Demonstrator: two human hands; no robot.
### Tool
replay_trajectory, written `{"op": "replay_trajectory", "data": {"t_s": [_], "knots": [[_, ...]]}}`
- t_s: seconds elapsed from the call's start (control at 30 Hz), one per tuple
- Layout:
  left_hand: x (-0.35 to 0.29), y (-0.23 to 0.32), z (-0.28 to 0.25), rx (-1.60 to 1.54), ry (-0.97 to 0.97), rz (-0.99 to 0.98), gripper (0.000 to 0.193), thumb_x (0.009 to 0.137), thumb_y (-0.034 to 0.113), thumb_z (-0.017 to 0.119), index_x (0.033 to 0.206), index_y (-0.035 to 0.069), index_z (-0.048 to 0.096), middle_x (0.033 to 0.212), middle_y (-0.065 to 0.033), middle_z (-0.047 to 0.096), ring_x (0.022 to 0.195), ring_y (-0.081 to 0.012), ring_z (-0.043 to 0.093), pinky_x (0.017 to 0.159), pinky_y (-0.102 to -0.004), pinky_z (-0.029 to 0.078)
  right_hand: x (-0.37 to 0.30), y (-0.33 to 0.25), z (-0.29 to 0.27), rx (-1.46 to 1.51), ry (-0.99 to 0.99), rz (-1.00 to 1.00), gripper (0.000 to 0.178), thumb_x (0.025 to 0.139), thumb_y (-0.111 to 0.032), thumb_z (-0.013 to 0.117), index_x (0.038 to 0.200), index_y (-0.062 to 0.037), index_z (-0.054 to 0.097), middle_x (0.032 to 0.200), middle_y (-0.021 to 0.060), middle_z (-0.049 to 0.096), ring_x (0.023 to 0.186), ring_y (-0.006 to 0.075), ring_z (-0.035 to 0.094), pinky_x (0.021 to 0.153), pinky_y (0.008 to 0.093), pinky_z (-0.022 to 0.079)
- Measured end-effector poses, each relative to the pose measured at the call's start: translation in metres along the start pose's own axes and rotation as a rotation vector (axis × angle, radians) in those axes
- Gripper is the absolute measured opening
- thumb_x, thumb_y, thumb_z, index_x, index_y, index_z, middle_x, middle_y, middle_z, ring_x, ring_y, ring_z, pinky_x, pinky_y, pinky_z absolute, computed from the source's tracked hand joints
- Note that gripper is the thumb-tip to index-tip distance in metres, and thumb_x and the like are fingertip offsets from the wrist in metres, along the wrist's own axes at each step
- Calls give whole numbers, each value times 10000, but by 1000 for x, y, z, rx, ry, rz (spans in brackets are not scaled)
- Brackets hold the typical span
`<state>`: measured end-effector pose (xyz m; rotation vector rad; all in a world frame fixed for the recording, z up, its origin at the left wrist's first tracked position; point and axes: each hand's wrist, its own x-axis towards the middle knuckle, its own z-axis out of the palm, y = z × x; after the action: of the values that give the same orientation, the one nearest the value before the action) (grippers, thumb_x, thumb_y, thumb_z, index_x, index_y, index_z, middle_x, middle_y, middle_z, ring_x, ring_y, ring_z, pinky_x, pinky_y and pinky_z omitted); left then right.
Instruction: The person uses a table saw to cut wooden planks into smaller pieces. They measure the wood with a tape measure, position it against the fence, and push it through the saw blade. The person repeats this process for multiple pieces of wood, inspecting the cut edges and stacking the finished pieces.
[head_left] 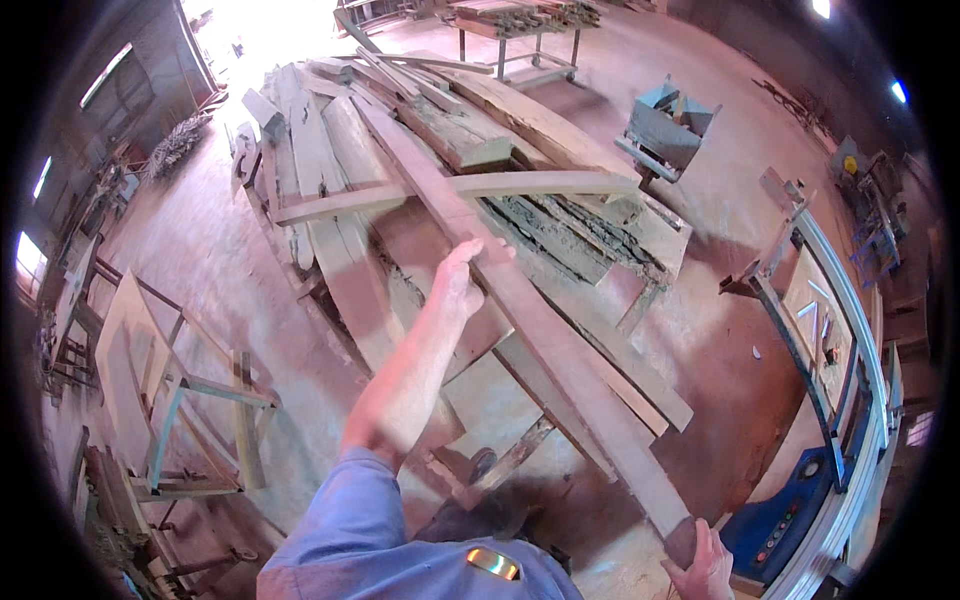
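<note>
A long, narrow wooden plank [570, 360] runs from the pile toward me, slanting down to the right. Around its left edge, near the middle, curls my left hand [462, 280], closed on the wood; some fingers are hidden behind it. My right hand [703, 566] grips the near end of the same plank at the lower right. Beyond my left hand, a crosspiece [350, 203] lies across the pile, and the held plank passes over it. Under and around them are several rough boards [310, 130], some with bark edges [570, 238].
A long machine with a metal rail [850, 280] and blue control panel [780, 520] stands at the right. A grey metal bin [668, 125] sits beyond the pile. A wheeled wood-laden table [520, 25] is at the back; a frame stand [190, 390] is on the left.
</note>
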<state>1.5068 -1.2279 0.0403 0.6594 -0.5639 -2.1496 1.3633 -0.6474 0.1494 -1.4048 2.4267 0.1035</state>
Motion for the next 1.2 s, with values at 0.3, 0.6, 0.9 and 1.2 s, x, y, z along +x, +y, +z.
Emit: {"op": "replay_trajectory", "data": {"t_s": [0.3,0.6,0.9,1.2], "knots": [[-110,-85,36,-74,-251,-203,474,878,-9,525,1352,8,522,1316,-168,621,1251,-378,586,1106,-524,460,-36,26,62,7,168,123,950,736,-296,821,1471,57,333,1396,258,467,1292,407,462,1092,470,389],[-204,-204,50,-75,-409,-511,340,869,-31,680,1196,53,638,1047,-61,722,987,-183,678,893,-349,526,33,-31,35,299,273,159,956,710,-295,859,1437,74,360,1387,295,476,1294,453,454,1077,515,383],[-278,-265,56,44,-552,-627,402,854,-31,709,1246,11,633,1181,-85,708,1061,-186,657,947,-337,494,-37,40,63,847,-19,353,454,755,-309,801,1070,2,698,805,122,693,715,235,651,712,365,520],[-318,-294,111,176,-928,-686,630,891,67,726,1462,16,466,1366,-149,617,1311,-287,551,1122,-435,405,-112,60,130,1082,188,285,441,824,-241,782,1169,13,678,950,190,747,859,242,727,785,375,560]]}}
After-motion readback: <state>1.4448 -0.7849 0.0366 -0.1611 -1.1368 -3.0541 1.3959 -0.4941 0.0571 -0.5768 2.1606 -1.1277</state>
